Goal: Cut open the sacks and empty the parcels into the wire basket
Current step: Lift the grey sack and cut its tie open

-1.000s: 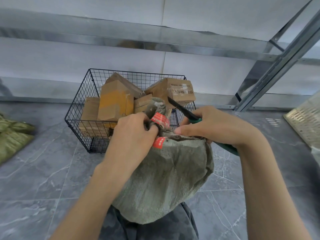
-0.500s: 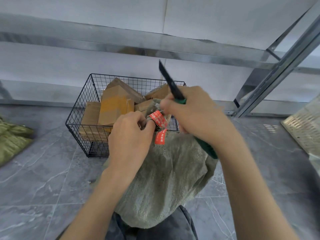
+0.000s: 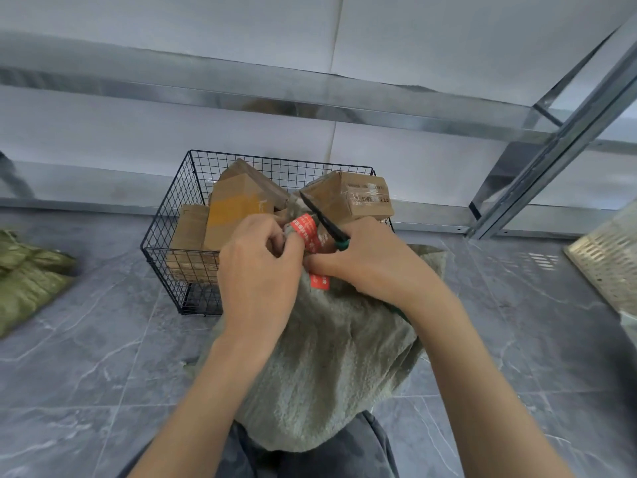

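Fingers, left hand point(image 3: 256, 270), clench sack point(image 3: 327, 357) neck; right hand point(image 3: 375, 260) fingers grip knife point(image 3: 322, 217); sack grey-green, red tape point(image 3: 305, 229) bound.

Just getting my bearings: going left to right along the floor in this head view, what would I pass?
Crumpled olive-green sack → black wire basket of brown cardboard parcels → grey-green woven sack, held by the left hand and the right hand with its black-bladed knife → slanted silver metal shelf post → pale perforated crate.
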The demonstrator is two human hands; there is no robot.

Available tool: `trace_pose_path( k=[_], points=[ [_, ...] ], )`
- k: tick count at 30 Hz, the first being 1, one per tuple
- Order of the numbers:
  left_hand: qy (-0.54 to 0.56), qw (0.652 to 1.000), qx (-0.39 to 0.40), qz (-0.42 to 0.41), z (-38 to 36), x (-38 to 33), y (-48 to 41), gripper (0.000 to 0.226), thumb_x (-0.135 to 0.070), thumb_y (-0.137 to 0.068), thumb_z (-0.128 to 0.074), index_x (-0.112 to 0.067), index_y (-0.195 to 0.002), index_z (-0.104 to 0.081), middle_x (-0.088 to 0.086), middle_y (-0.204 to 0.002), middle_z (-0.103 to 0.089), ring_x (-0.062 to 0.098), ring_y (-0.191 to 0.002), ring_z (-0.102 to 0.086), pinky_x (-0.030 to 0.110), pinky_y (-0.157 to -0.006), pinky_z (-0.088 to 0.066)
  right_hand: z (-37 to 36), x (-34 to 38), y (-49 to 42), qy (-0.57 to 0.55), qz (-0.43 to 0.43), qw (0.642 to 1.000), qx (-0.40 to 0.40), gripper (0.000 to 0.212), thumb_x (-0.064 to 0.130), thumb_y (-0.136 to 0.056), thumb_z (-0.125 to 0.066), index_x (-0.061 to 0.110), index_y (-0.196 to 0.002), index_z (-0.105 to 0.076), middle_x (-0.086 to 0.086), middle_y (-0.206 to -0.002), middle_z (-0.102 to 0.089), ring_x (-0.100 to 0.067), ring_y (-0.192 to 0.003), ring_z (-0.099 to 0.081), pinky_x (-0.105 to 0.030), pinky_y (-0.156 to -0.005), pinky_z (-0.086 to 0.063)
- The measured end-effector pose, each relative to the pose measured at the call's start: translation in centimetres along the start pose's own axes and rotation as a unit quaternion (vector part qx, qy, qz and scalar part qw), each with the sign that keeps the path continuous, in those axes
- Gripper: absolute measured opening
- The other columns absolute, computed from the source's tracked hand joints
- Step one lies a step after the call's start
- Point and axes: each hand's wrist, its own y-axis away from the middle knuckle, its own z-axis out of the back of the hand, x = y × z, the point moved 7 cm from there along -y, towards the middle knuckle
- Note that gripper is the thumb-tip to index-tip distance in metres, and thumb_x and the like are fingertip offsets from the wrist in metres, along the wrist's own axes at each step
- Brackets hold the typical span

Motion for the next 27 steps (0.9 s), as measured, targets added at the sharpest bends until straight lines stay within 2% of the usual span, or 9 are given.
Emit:
trace_pose_path(
  k=[4, 7, 10, 12, 14, 17, 21, 24, 27],
  points=[
    [0.016, 0.999, -0.014, 0.030, 0.7, -0.5, 0.0, 0.016, -0.017, -0.083, -0.058, -0.012, -0.071, -0.049, -0.005, -0.066, -0.055, 0.012, -0.067, -0.055, 0.038, -0.061, -0.044, -0.1, 0.0, -0.2, -0.002, 0.011, 1.000, -0.012, 0.022, 0.032, -0.074, -0.068, 0.011, -0.074, -0.064, -0.004, -0.065, -0.064, -0.018, -0.058, -0.055, -0.036, -0.059, -0.048],
    [0.021, 0.999, -0.013, 0.040, 1.0, -0.6, -0.1, 0.006, -0.020, -0.086, -0.058, -0.018, -0.090, -0.055, -0.017, -0.074, -0.057, 0.009, -0.072, -0.057, 0.034, -0.068, -0.046, 0.4, -0.2, -0.2, -0.042, 0.020, 0.996, -0.076, 0.008, 0.021, -0.076, -0.062, 0.019, -0.078, -0.070, -0.003, -0.072, -0.069, -0.020, -0.064, -0.060, -0.041, -0.067, -0.053],
    [0.015, 1.000, 0.006, 0.021, 0.8, -0.5, -0.2, 0.012, -0.018, -0.088, -0.055, -0.018, -0.098, -0.062, -0.009, -0.084, -0.063, 0.014, -0.080, -0.060, 0.034, -0.072, -0.049, 1.3, 0.1, -0.3, -0.062, 0.027, 0.991, -0.119, 0.009, 0.017, -0.077, -0.060, 0.021, -0.075, -0.068, 0.008, -0.062, -0.062, -0.011, -0.059, -0.055, -0.033, -0.063, -0.047],
    [-0.011, 0.999, 0.032, -0.002, 0.5, -0.5, -0.2, 0.017, -0.014, -0.089, -0.054, -0.015, -0.102, -0.065, -0.005, -0.088, -0.063, 0.013, -0.080, -0.057, 0.023, -0.068, -0.044, 2.2, 0.6, -0.4, -0.064, 0.034, 0.987, -0.142, 0.010, 0.016, -0.079, -0.059, 0.021, -0.072, -0.064, 0.011, -0.060, -0.056, -0.009, -0.056, -0.051, -0.031, -0.061, -0.045],
    [-0.039, 0.998, 0.050, -0.021, 0.1, -0.5, -0.3, 0.019, -0.011, -0.087, -0.055, -0.013, -0.102, -0.067, -0.009, -0.078, -0.055, 0.006, -0.069, -0.048, 0.015, -0.062, -0.035, 2.9, 1.3, -0.6, -0.057, 0.053, 0.983, -0.166, 0.011, 0.014, -0.080, -0.057, 0.019, -0.071, -0.060, 0.008, -0.062, -0.055, -0.013, -0.057, -0.050, -0.036, -0.062, -0.048],
    [-0.041, 0.997, 0.062, -0.027, -0.3, -0.5, -0.8, 0.020, -0.013, -0.086, -0.058, -0.013, -0.103, -0.069, -0.017, -0.065, -0.039, 0.001, -0.061, -0.039, 0.005, -0.062, -0.033, 3.3, 2.0, -0.8, -0.044, 0.068, 0.979, -0.187, 0.009, 0.014, -0.081, -0.055, 0.014, -0.073, -0.061, 0.002, -0.065, -0.057, -0.020, -0.061, -0.054, -0.041, -0.064, -0.051],
    [-0.047, 0.996, 0.070, -0.026, -0.9, -0.1, -1.0, 0.015, -0.026, -0.088, -0.061, -0.014, -0.085, -0.071, -0.007, -0.070, -0.049, 0.007, -0.063, -0.041, 0.013, -0.054, -0.029, 3.1, 1.6, -0.8, -0.064, 0.064, 0.981, -0.170, 0.013, 0.013, -0.085, -0.056, 0.014, -0.073, -0.059, 0.009, -0.062, -0.054, -0.003, -0.049, -0.047, -0.027, -0.053, -0.041],
    [-0.045, 0.998, 0.053, -0.009, -0.9, 0.2, -0.9, 0.013, -0.023, -0.087, -0.060, -0.014, -0.087, -0.068, -0.002, -0.082, -0.049, 0.014, -0.074, -0.046, 0.023, -0.056, -0.026, 3.1, 1.4, -0.1, -0.087, 0.051, 0.984, -0.148, 0.022, 0.028, -0.093, -0.054, 0.015, -0.074, -0.056, 0.012, -0.057, -0.047, 0.002, -0.042, -0.043, -0.013, -0.048, -0.034],
    [-0.048, 0.998, 0.019, -0.022, -0.3, -0.4, -1.0, 0.007, -0.018, -0.084, -0.059, -0.013, -0.080, -0.059, -0.002, -0.084, -0.052, 0.016, -0.076, -0.047, 0.021, -0.058, -0.028, 3.2, 1.6, 1.0, -0.142, 0.033, 0.985, -0.095, 0.022, 0.044, -0.093, -0.048, 0.025, -0.081, -0.048, 0.013, -0.053, -0.046, -0.001, -0.045, -0.043, -0.023, -0.060, -0.038]
  ],
)
